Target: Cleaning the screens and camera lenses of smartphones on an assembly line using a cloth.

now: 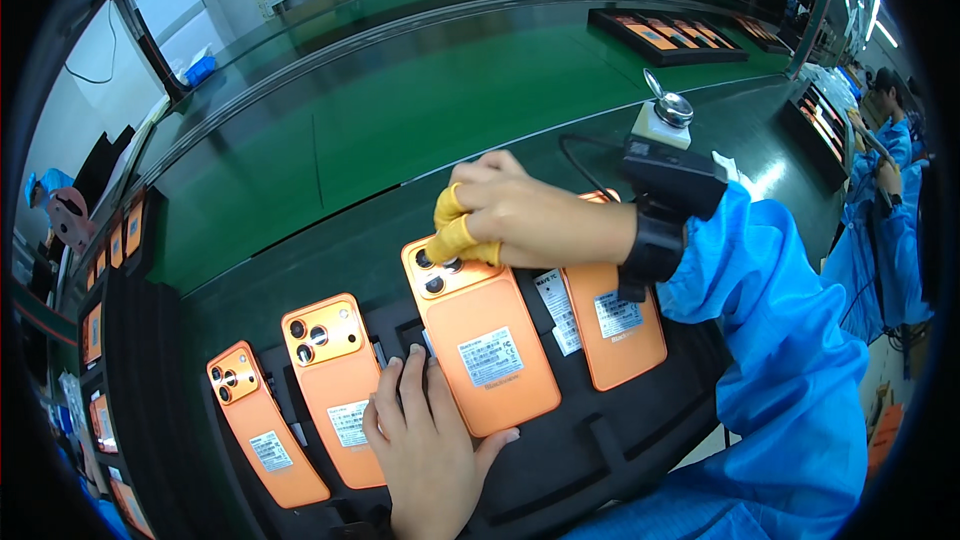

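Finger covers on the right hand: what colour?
Yellow; the finger covers show best in the head view.

Even, fairly bright light falls on the work area; tube lamps at the upper right burn out to white, and a hazy glare patch whitens the dark tabletop; the green belt carries only a dull sheen; small highlights sit on the metal cap and the glossy blue sleeve; the orange phones look reasonably sharp, the black tray sinks into shadow; distant co-workers turn soft; straight edges bow toward the black fisheye rim.
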Demonstrator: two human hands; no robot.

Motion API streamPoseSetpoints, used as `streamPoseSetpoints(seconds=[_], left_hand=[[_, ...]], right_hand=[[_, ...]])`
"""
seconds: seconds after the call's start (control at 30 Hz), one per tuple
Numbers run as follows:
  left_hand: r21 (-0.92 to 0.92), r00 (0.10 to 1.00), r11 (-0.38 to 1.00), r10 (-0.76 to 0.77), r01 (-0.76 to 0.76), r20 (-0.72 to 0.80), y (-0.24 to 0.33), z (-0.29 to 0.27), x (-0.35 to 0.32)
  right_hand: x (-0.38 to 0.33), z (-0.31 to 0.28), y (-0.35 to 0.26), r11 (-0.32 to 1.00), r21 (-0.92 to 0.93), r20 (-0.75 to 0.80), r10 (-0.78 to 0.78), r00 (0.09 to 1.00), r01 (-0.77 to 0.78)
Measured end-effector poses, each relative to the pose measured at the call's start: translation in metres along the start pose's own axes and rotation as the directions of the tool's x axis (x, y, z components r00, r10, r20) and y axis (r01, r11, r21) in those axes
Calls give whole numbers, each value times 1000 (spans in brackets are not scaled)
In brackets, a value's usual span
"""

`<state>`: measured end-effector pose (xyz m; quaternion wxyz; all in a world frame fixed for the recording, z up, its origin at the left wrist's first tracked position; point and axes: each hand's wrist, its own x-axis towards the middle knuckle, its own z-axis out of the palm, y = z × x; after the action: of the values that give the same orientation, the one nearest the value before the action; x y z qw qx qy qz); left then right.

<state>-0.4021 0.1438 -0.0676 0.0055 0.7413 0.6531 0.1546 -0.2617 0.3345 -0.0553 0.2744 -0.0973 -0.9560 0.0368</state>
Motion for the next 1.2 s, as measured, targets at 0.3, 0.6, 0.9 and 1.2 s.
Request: streamPoseSetpoints(seconds=[0.3, 0.6, 0.9, 1.2], left_hand=[[-42, 1000, 999, 23, -23, 12, 1, -1, 2], [-58, 999, 997, 45, -44, 9, 6, -13, 4], [-14, 966, 978, 210, -210, 151, 65, 4, 37], [-57, 969, 975, 222, -217, 106, 67, 21, 38]], right_hand=[[-20, -42, -1, 991, -101, 123, 104, 987, -92], [-72, -100, -1, 902, 4, -144, 427, 893, -431], [-83, -37, 0, 931, -73, -107, 348, 931, -357], [-92, -52, 2, 964, -75, -43, 251, 967, -253]])
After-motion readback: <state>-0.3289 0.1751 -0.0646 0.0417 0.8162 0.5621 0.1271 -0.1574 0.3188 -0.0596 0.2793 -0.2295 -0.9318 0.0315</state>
